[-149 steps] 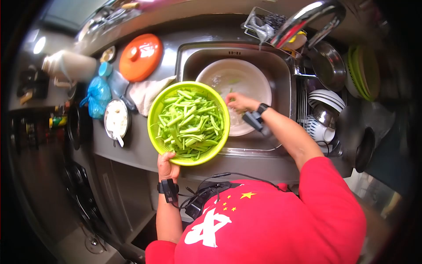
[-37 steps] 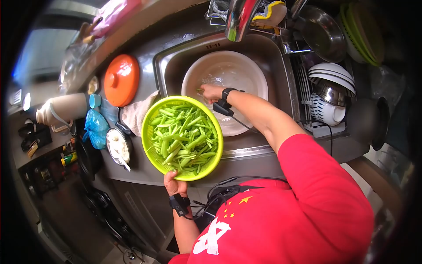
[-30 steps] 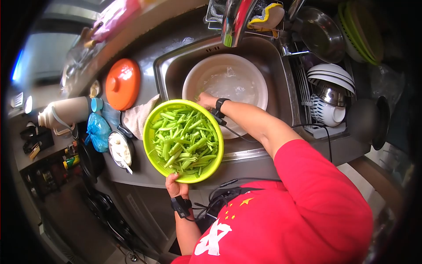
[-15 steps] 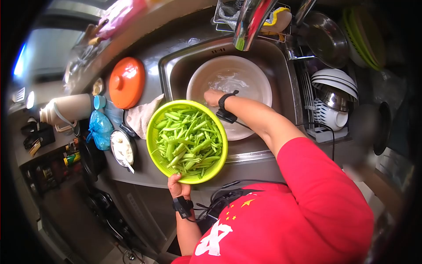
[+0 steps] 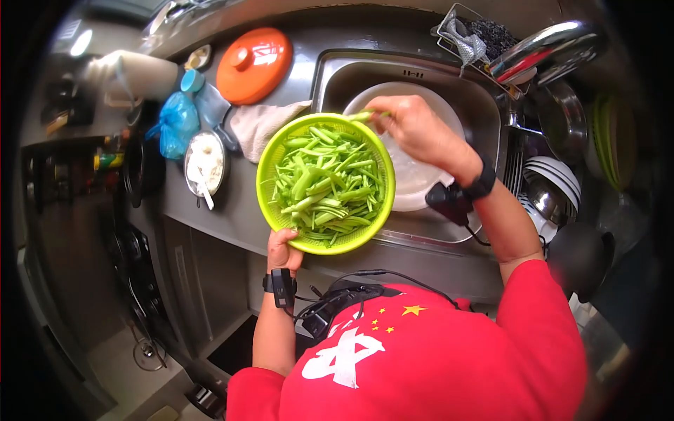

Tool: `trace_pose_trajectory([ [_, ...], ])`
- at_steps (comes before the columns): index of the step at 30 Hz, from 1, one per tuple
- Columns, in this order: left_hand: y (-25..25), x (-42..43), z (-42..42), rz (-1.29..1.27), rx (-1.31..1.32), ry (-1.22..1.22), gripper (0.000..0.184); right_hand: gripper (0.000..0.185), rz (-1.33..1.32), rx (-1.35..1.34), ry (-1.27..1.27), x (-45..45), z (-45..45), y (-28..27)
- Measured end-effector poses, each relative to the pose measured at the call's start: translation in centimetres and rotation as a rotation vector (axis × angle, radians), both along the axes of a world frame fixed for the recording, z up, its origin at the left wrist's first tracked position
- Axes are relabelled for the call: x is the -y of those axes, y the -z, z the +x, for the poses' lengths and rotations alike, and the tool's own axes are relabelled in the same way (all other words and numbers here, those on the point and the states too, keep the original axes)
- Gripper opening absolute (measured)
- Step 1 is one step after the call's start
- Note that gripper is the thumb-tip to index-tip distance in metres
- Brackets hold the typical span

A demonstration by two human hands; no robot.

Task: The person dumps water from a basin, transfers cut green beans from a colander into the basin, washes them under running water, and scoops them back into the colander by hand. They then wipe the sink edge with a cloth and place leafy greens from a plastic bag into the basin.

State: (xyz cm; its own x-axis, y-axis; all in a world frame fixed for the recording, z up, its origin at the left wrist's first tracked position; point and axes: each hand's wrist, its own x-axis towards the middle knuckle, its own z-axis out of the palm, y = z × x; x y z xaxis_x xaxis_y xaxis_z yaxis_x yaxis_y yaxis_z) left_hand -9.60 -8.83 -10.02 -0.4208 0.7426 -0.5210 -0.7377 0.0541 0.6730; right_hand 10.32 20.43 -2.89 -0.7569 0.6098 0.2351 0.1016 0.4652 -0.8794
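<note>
Head view: left hand [image 5: 283, 250] grips rim of green basket [image 5: 264, 175]; right hand's [image 5: 415, 128] fingers pinch green vegetable piece [image 5: 363, 116].

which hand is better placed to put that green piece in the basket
Right, likely: the right hand pinches the green piece at the basket rim, while the left hand holds the basket.

Head view, landmark = orange lid [image 5: 263, 70], knob up on the counter. Pale cloth [image 5: 263, 128] just below lid. Blue bag [image 5: 179, 126] lower left. Oval dish [image 5: 192, 184] of white stuff, spoon in it, farther below. Beige flask [image 5: 147, 76] left. White bowls [image 5: 558, 175] well right, stacked.
</note>
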Motion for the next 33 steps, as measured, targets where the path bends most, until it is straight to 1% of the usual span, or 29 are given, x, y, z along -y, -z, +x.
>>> trace_pose_trajectory([
  [1,-0.1,0.0,0.0,0.008,0.014,-0.001,0.064,0.014,0.12,-0.067,-0.038,1.1,-0.7,-0.6],
  [2,-0.1,-0.1,0.1,0.016,0.029,0.001,0.064,0.023,0.24,-0.133,-0.074,2.1,-1.3,-1.0],
  [3,-0.2,-0.3,0.1,0.016,0.039,0.001,0.064,0.032,0.272,-0.156,-0.153,3.2,-1.8,-1.2],
  [4,-0.3,-0.3,0.1,0.015,0.049,0.002,0.064,0.032,0.215,-0.08,-0.261,4.2,-2.1,-2.1],
  [6,-0.4,-0.3,0.1,0.016,0.059,0.001,0.064,0.035,0.395,-0.066,-0.324,5.6,-2.9,-1.6],
  [9,-0.4,-0.3,0.1,0.022,0.056,-0.006,0.064,0.034,0.311,-0.175,-0.331,4.9,-2.7,-2.1],
  [10,-0.4,-0.3,0.1,0.018,0.057,-0.005,0.063,0.03,0.222,-0.178,-0.24,4.2,-2.5,-1.4],
  [12,-0.4,-0.2,0.2,0.006,0.05,-0.012,0.063,0.019,-0.129,-0.213,-0.166,1.6,-1.3,-1.3],
  [14,0.0,0.0,0.1,-0.002,0.039,-0.022,0.063,0.012,-0.525,-0.153,0.012,-1.1,0.6,-0.5],
  [15,0.4,0.2,-0.2,-0.004,0.057,-0.002,0.063,0.012,-0.51,-0.121,0.105,-2.9,1.5,1.4],
  [16,0.1,0.1,0.0,0.002,0.05,0.003,0.063,0.013,-0.494,-0.091,0.196,-4.6,2.3,4.5],
  [18,-0.1,-0.1,0.1,0.008,0.047,0.001,0.064,0.013,-0.44,0.154,0.246,-7.3,4.1,10.5],
  [20,0.0,-0.1,0.1,0.017,0.053,0.008,0.065,0.014,-0.13,0.417,0.268,-7.6,4.9,15.0],
  [21,0.1,0.0,0.0,0.009,0.053,0.008,0.065,0.024,-0.139,0.453,0.2,-7.3,5.2,16.8],
  [24,0.2,0.2,-0.1,-0.014,0.043,0.006,0.065,0.037,-0.097,0.513,0.251,-6.5,3.9,23.8],
  [27,0.0,0.2,-0.1,-0.023,0.02,0.003,0.066,0.045,0.082,0.514,0.282,-5.0,2.0,25.4],
  [30,-0.2,0.2,0.0,-0.033,0.021,0.005,0.066,0.045,-0.067,0.632,0.162,-4.2,0.8,24.8],
  [31,-0.1,0.3,-0.1,-0.04,0.023,0.005,0.066,0.037,-0.139,0.633,0.162,-4.0,0.5,24.7],
  [33,-0.1,0.3,-0.2,-0.044,0.019,0.006,0.066,0.028,-0.117,0.826,0.069,-4.0,0.6,24.4],
])
